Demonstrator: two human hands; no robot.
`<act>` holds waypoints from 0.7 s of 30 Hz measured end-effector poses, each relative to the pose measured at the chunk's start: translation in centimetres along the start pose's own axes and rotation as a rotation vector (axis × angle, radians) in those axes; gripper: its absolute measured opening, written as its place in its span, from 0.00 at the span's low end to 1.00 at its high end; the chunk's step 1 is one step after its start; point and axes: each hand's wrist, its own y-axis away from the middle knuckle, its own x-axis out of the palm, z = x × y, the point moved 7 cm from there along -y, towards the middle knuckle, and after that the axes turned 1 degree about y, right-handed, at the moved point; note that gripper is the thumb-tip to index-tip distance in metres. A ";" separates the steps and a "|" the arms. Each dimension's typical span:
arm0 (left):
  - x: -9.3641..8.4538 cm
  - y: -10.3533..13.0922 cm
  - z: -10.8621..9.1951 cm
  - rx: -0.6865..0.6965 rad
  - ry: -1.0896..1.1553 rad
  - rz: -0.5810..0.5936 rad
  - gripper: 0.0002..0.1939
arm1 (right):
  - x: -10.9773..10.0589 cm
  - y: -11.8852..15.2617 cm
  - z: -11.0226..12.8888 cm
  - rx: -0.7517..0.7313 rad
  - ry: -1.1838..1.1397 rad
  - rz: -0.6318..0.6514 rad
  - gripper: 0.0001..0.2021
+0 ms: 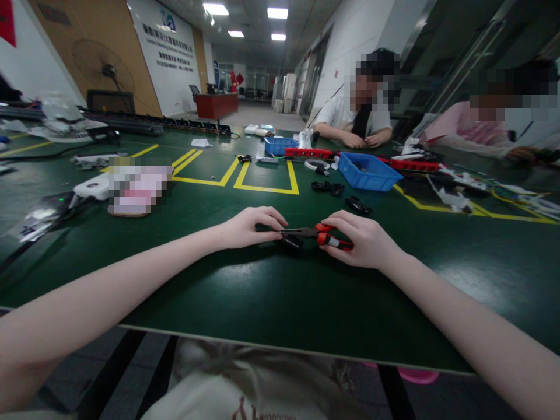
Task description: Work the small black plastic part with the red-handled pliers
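Observation:
My right hand (361,239) is closed round the red handles of a pair of pliers (306,232), whose long thin jaws point left. The jaw tips reach the fingertips of my left hand (254,226). Those fingers are pinched on a small dark piece, too small to name. Just below the jaws, a black part (292,241) is close to my left fingertips; whether it touches the table cannot be made out. Both hands are low over the green table (245,297), near its middle.
Beyond my hands are black cable bundles (359,205), a blue bin (370,172) and a smaller blue bin (280,146). A power bank-like white device (94,185) is at left. Two people sit across the table at right.

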 end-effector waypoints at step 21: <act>0.0 -0.1 0.4 -0.010 0.033 0.035 0.06 | -0.1 0.1 -0.4 0.035 -0.022 0.018 0.16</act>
